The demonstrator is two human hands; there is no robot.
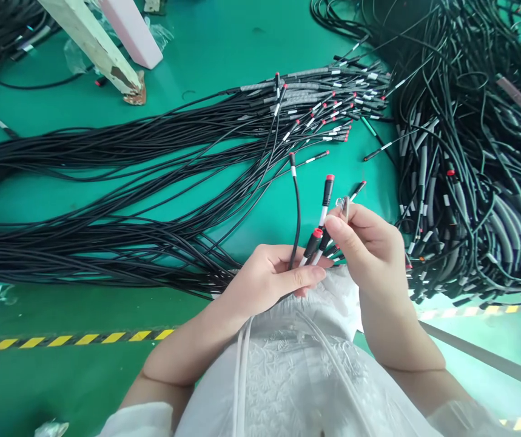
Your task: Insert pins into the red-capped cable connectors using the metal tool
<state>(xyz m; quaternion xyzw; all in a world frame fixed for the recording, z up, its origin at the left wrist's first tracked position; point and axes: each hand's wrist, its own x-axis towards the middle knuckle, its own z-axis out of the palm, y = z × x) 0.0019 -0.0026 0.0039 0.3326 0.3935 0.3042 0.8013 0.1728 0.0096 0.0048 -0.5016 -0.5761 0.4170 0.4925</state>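
My left hand (269,276) is closed around several black cables near their ends, just above my lap. Out of its grip rise black connectors (327,191) with red tips and white labels, pointing up and to the right. One thinner cable end (295,200) stands upright beside the thumb. My right hand (373,249) is closed, thumb against forefinger, at the right of these connectors. Between its fingertips shows a small, clear, shiny looped piece (342,206), whose exact kind I cannot make out. Part of the held ends is hidden behind the fingers.
A long bundle of black cables (173,124) with grey ribbed sleeves and red tips lies across the green table (224,48). A large tangled cable heap (478,152) fills the right side. A worn pale post (100,54) and a pink bar (135,33) stand at upper left.
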